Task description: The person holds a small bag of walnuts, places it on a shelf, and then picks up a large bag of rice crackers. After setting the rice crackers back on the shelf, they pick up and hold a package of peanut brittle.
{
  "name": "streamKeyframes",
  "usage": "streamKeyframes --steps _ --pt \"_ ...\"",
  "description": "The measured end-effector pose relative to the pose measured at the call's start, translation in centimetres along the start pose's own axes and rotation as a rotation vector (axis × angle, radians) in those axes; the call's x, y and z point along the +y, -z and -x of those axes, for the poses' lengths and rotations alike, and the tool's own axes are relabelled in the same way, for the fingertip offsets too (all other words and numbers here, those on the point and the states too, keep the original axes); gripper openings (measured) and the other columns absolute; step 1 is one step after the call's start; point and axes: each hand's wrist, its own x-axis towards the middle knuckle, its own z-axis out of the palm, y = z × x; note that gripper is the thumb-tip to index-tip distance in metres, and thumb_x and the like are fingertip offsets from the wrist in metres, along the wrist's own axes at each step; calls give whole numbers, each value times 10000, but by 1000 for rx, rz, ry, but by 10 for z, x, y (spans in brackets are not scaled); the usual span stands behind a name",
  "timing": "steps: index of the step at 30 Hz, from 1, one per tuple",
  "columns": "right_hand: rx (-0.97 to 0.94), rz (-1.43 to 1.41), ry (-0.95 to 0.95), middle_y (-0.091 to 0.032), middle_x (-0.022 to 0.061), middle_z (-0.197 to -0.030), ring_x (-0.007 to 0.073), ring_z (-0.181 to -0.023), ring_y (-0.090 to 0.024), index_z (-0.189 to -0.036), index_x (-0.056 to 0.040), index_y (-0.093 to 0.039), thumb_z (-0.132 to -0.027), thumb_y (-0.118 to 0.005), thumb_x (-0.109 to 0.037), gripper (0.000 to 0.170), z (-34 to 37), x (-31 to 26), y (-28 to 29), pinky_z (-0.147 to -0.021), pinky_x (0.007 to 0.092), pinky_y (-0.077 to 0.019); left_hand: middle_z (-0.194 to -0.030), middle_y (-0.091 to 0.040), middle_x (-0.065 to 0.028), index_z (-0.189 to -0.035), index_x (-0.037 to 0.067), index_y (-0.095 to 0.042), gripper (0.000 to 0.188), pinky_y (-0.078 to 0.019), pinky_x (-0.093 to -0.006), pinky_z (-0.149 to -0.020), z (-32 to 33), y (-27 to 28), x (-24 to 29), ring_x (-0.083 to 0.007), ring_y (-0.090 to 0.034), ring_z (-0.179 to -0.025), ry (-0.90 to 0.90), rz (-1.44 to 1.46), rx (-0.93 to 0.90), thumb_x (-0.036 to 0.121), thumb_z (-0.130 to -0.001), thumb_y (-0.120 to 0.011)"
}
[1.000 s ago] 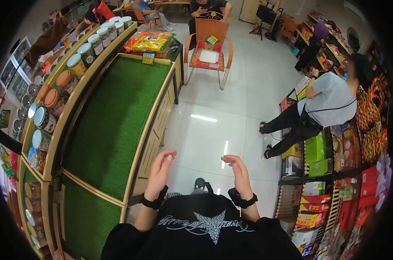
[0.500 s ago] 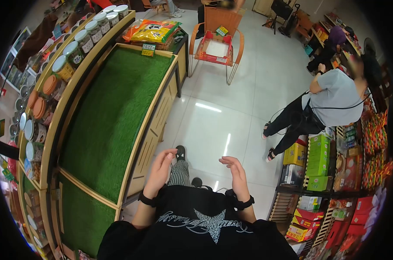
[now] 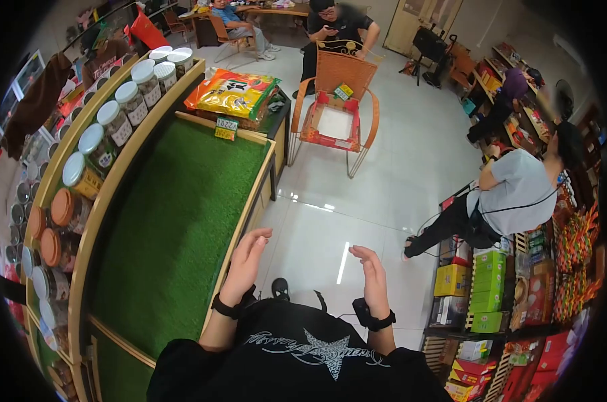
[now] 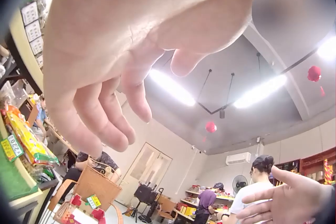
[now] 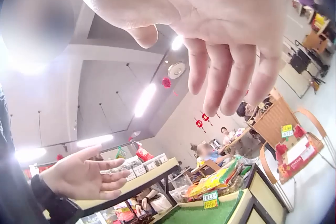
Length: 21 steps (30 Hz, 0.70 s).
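Observation:
Both hands are held out in front of the black shirt, apart, palms facing each other, with nothing in them. The left hand (image 3: 246, 266) has its fingers loosely extended beside the edge of the green-lined display bin (image 3: 176, 221). My right hand (image 3: 371, 278) is raised over the tiled floor, its fingers relaxed. In the left wrist view the left palm (image 4: 142, 29) fills the top, with the right hand (image 4: 289, 195) at lower right. The right wrist view has the right palm (image 5: 226, 14) above and the left hand (image 5: 86, 175) at lower left.
Lidded jars (image 3: 116, 124) line a curved shelf at left. Yellow-red bags (image 3: 233, 94) lie at the bin's far end. Ahead stands a wicker chair (image 3: 347, 67) holding a red box (image 3: 323, 137). A person in a light shirt (image 3: 517, 187) stands by stocked shelves (image 3: 487, 288) at right.
The chair and bin's far end sit lower in the head view now. The person's feet and the shopper at right have shifted. Both hands keep nearly the same pose, still holding nothing.

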Motion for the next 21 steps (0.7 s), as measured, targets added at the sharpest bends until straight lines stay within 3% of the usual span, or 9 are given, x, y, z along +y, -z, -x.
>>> streamKeyframes --steps 4,6,10,21 --pt "-25 -23 -16 -545 127 -1136 210 -1107 -472 -1150 18 -485 -912 -361 -246 376 -30 9 -25 -955 321 -311 -1118 -541 -118 -1183 -25 -472 376 -338 -300 -937 -24 13 -13 -186 -484 -1049 73 -23 -74 235 -932 -367" --pt "-74 -66 -66 -547 114 -1151 209 -1110 -478 -1172 -10 -478 -856 -431 -118 338 -40 16 -37 -946 324 -322 -1163 -526 -130 -1199 -20 -462 391 -338 -306 -935 -32 18 -17 -195 -480 -1078 115 -25 -63 249 -932 -365" --pt "-164 -47 -150 -549 114 -1145 211 -1094 -491 -1155 -7 -483 -857 -454 -119 320 -68 29 -45 -933 328 -334 -1177 -518 -134 -1211 -16 -452 402 -333 -312 -941 -47 18 -16 -203 -477 -1089 169 6 -24 261 -934 -360" --pt "-277 -39 1 -559 108 -1123 212 -1066 -504 -1133 -17 -502 -852 -481 -148 311 -213 45 -29 -914 337 -350 -1174 -512 -141 -1219 -32 -440 391 -338 -298 -949 -150 -5 -26 -199 -478 -1084 149 -13 108 227 -937 -359"
